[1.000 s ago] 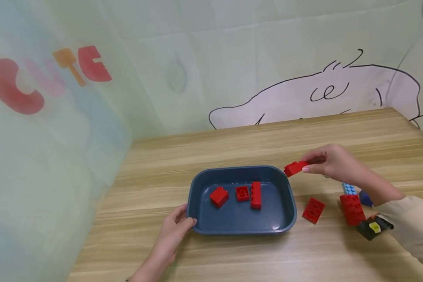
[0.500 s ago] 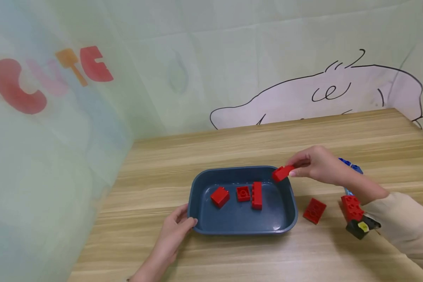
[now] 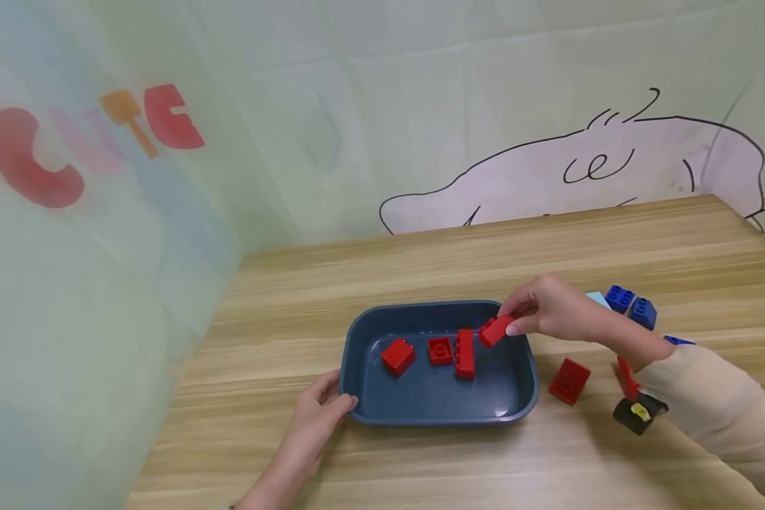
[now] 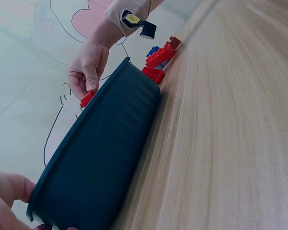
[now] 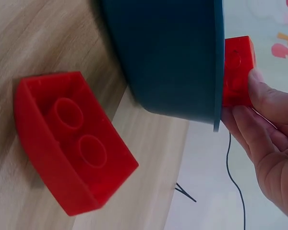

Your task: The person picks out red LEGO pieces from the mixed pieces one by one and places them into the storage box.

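Currently, held brick (image 3: 496, 331): red, above the right part of the tray (image 3: 414, 405), just right of the long brick (image 3: 465, 353); long axis slanting from near left to far right, free end pointing left and somewhat near, studs toward the far left. Whether it touches the tray cannot be told.

Also in the tray: left brick (image 3: 398, 356); square brick (image 3: 440, 350), hollow side up; long brick, axis running near to far, studs left.

Right of the tray: loose brick (image 3: 569, 381), red. Farther right and far: two blue bricks (image 3: 620, 297), near each other.

By view: the right wrist view shows two tubes inside the loose brick; the left wrist view gives the tray's outer wall and hides its contents, which the head view lists.

Right hand (image 3: 545, 313): arm reaching in from the right, thumb and fingers pinching the held brick's right end. Left hand (image 3: 316, 411): gripping the tray's near left rim, thumb on top.
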{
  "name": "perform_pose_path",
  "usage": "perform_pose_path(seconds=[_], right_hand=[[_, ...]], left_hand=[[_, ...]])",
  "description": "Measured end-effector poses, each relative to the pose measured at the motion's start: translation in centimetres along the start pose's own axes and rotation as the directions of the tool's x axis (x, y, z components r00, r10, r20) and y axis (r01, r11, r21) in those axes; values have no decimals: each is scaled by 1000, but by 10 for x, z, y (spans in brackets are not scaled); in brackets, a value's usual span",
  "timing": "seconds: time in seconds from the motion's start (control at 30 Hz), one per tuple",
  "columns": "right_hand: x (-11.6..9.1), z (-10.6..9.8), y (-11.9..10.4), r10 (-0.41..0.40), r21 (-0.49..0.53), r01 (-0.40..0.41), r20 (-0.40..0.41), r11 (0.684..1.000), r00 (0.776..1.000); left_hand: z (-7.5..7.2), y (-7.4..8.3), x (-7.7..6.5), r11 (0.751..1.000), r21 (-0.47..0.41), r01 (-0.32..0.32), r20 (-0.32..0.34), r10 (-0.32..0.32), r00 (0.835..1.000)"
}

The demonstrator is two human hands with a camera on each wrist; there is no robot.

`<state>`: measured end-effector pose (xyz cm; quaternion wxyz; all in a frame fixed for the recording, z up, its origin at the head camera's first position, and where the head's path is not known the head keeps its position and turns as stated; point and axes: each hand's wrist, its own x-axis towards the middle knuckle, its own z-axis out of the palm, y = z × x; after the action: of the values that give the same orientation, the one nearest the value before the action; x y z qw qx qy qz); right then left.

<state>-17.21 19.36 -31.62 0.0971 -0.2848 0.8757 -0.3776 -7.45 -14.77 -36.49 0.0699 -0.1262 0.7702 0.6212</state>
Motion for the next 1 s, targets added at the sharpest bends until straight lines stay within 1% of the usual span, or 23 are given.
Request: perform_pose_path(seconds=[0.23,0.37,0.5,0.6,0.7,0.87,1.0], right_hand=[[3,5,-1,-24,-34,25,35,999,999],[6,9,1,-64,-43,68,76,997,995],[8,14,4,-106,-33,112,149,993,983],[8,17,4,-119,-23,126,200,992,973],[9,19,0,-116,-23,125,236,992,965],[11,24,-5,-94,-67,118,285,991,954],[14,29,-8,-103,-134,152,318,979,942]], left_hand=[[0,1,0,1000,3,7,3,-7,1000],[0,0,1,1000,0,2,3,-2,1000],[-1,-1,1,1000,-9,-12,13,12,1000],[-1,-1,1,1000,-13,-9,12,10,1000],[-1,-1,1,1000,-11,-9,9,9,1000],[-1,-1,1,1000,-11,-18,13,18,1000],[-1,-2,1,1000,-11,-23,12,23,1000]])
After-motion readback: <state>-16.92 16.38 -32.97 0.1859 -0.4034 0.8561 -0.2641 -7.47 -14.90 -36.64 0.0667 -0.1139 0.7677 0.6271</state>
